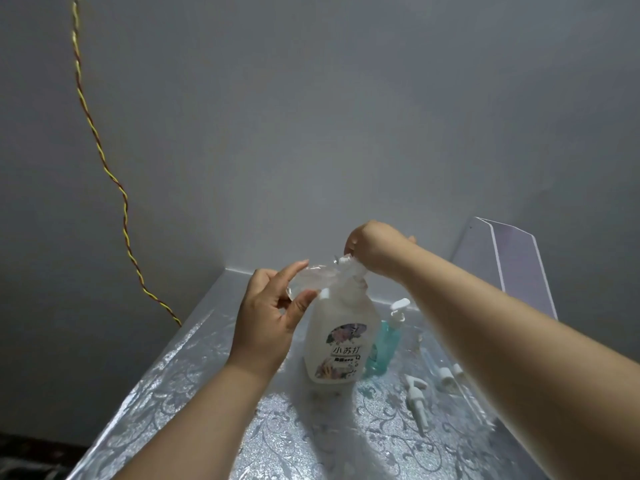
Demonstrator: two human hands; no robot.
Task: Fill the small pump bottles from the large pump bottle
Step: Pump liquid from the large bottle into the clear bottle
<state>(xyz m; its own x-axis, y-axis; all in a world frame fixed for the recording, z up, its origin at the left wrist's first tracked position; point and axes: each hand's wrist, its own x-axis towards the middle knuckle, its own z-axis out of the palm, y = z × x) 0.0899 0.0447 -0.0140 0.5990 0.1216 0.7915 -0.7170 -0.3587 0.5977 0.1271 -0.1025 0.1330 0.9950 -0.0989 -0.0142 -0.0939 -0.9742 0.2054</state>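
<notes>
**Holding a small clear bottle at the large bottle's pump**

Surroundings: teal pump bottle (382, 344) stands just behind-right of the large white bottle (337, 341); loose pump heads (417, 398) lie right on the silver patterned table (194, 393), partly hidden by the right forearm. Large bottle upright, long axis vertical. Small clear bottle (311, 278) tilted, near horizontal, mouth toward the pump nozzle. Left hand (273, 317) grasps it; right hand (375, 247) is clenched over the pump top.
</notes>
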